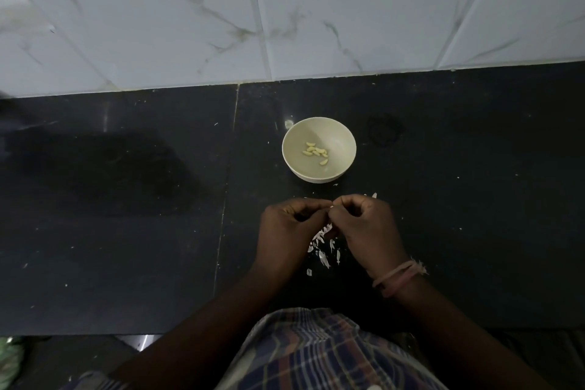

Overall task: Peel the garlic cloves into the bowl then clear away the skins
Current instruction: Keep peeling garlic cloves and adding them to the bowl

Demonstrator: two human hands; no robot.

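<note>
While both hands, left hand (pixel 289 220) and right hand (pixel 364 220), pinch a small pale garlic clove (pixel 331 206) between curled fingers, white papery skins (pixel 323 247) litter the black stone worktop (pixel 126 199) beneath, near the round cream bowl (pixel 335 174) of peeled cloves (pixel 315 152).

Cream bowl (pixel 319 149), pale yellow cloves (pixel 316 152), black counter (pixel 126 199), grey-veined white tiles (pixel 285 9), plaid cloth (pixel 316 355).

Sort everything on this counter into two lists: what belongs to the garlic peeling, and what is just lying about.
Part of the job:
- round cream bowl
- pale yellow peeled cloves inside it
- small white clove pinched between left hand and right hand
- white papery skins scattered on the black stone counter

Lying about:
- thin dark ring right of the bowl
- green item, bottom left, unclear
</note>
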